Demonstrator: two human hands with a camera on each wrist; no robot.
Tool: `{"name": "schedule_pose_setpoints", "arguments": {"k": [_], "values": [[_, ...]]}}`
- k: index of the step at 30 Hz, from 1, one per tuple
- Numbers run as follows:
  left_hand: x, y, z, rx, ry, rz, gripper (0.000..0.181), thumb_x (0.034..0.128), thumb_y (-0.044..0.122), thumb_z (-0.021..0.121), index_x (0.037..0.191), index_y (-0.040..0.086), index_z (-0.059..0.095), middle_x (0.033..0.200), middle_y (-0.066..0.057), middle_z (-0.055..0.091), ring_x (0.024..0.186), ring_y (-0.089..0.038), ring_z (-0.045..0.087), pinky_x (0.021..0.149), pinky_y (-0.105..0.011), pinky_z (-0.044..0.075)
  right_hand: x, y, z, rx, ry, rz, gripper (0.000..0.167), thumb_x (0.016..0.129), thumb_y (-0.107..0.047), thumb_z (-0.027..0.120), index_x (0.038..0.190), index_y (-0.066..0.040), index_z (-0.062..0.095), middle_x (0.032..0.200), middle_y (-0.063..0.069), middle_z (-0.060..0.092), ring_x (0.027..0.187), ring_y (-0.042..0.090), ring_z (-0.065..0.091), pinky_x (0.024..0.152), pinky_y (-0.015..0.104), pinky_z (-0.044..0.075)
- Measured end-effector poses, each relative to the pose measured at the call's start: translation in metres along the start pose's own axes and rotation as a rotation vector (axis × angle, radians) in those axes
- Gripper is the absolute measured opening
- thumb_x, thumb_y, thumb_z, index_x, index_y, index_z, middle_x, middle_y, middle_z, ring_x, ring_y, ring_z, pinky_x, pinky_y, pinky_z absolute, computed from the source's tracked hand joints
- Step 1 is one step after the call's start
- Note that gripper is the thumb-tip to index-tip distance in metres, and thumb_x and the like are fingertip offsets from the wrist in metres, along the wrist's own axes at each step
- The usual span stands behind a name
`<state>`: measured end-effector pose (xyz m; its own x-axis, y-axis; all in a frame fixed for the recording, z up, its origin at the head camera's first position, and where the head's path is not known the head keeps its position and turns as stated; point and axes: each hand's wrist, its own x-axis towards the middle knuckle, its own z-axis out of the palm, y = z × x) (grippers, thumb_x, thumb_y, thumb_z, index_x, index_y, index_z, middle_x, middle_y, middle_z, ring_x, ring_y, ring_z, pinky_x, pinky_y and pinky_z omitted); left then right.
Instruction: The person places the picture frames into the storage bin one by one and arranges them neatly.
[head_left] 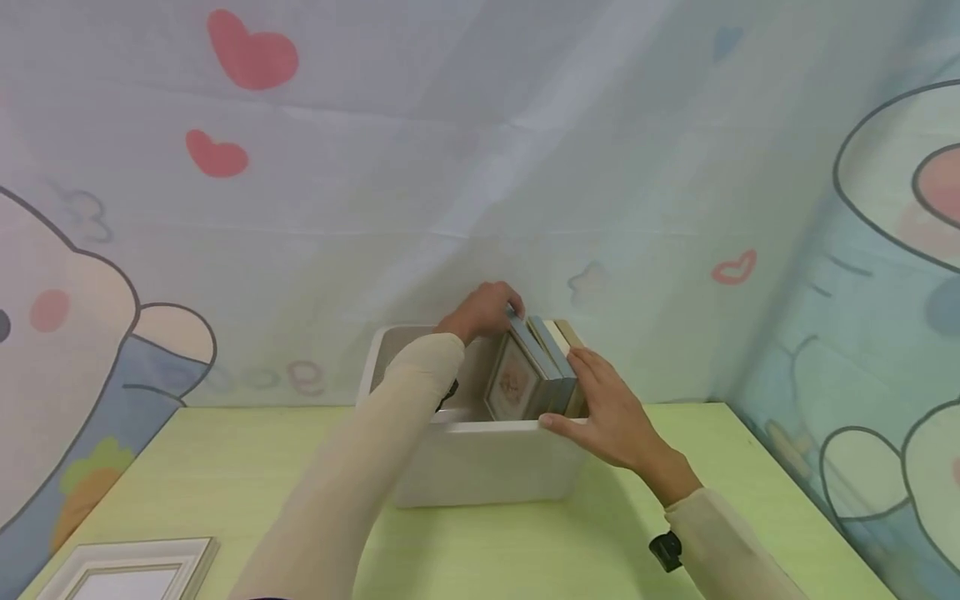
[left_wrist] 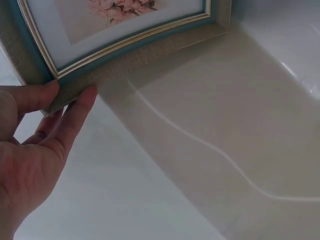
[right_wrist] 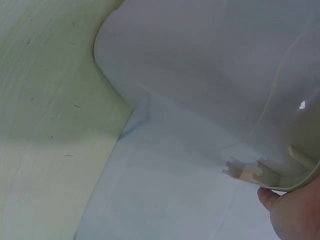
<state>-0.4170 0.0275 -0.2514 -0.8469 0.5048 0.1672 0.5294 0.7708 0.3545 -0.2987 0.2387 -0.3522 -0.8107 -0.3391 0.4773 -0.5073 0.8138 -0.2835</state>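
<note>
A white plastic bin (head_left: 487, 467) holds several picture frames standing on edge and leaning together at its right side. The leftmost is a blue and beige picture frame (left_wrist: 150, 56) with a pink flower print. My left hand (head_left: 486, 310) reaches over the bin and pinches this frame at a corner, thumb on its face and fingers behind. At the bin's right front corner, my right hand (head_left: 611, 417) rests with its fingers extended against the outer frames and its thumb at the front rim. In the right wrist view only part of that hand shows beside the rim.
The bin stands on a light green table (head_left: 285, 475) near its back edge. A white picture frame (head_left: 127, 571) lies at the front left. Behind and to the right hangs a cartoon-printed cloth (head_left: 465, 150).
</note>
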Motion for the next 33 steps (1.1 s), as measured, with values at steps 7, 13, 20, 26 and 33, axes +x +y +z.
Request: {"name": "schedule_pose_setpoints", "arguments": {"k": [7,13,20,26,33], "values": [[0.002,0.002,0.013,0.015,-0.006,-0.044,0.038,0.0894,-0.012,0.054,0.115,0.007,0.074,0.142,-0.011,0.059,0.127,-0.027,0.058,0.078,-0.030,0.048,-0.003,-0.002,0.002,0.010,0.003,0.010,0.096,0.086,-0.059,0.067,0.156,-0.003,0.030,0.162,0.014,0.031,0.150,0.035,0.028,0.115,0.060,0.033],[0.007,0.001,0.020,0.017,0.008,-0.045,0.038,0.0890,-0.011,0.056,0.117,0.009,0.074,0.139,-0.011,0.062,0.114,-0.026,0.061,0.073,-0.029,0.046,-0.003,-0.003,0.003,-0.002,0.016,0.004,0.096,0.086,-0.058,0.067,0.155,-0.003,0.031,0.161,0.014,0.032,0.149,0.035,0.030,0.114,0.058,0.035],[0.005,-0.001,0.024,-0.015,0.007,-0.081,0.040,0.0884,-0.012,0.054,0.116,0.009,0.075,0.139,-0.010,0.062,0.094,-0.022,0.052,0.064,-0.027,0.039,-0.003,-0.005,0.004,0.003,0.024,0.004,0.096,0.085,-0.058,0.068,0.154,-0.001,0.033,0.160,0.015,0.034,0.148,0.035,0.031,0.113,0.060,0.036],[0.005,-0.004,0.025,-0.016,0.018,-0.066,0.041,0.0864,-0.012,0.054,0.115,0.008,0.075,0.135,-0.009,0.065,0.091,-0.021,0.049,0.065,-0.026,0.039,-0.002,-0.008,0.004,-0.002,0.019,0.012,0.096,0.086,-0.059,0.067,0.154,-0.001,0.033,0.160,0.015,0.034,0.148,0.036,0.032,0.113,0.060,0.036],[0.004,-0.008,0.025,-0.032,0.017,-0.042,0.040,0.0862,-0.010,0.051,0.115,0.007,0.074,0.136,-0.009,0.064,0.102,-0.023,0.053,0.075,-0.028,0.042,-0.001,-0.008,0.006,0.005,0.013,0.017,0.096,0.086,-0.058,0.067,0.155,-0.002,0.032,0.161,0.014,0.033,0.149,0.035,0.031,0.113,0.060,0.036]]}}
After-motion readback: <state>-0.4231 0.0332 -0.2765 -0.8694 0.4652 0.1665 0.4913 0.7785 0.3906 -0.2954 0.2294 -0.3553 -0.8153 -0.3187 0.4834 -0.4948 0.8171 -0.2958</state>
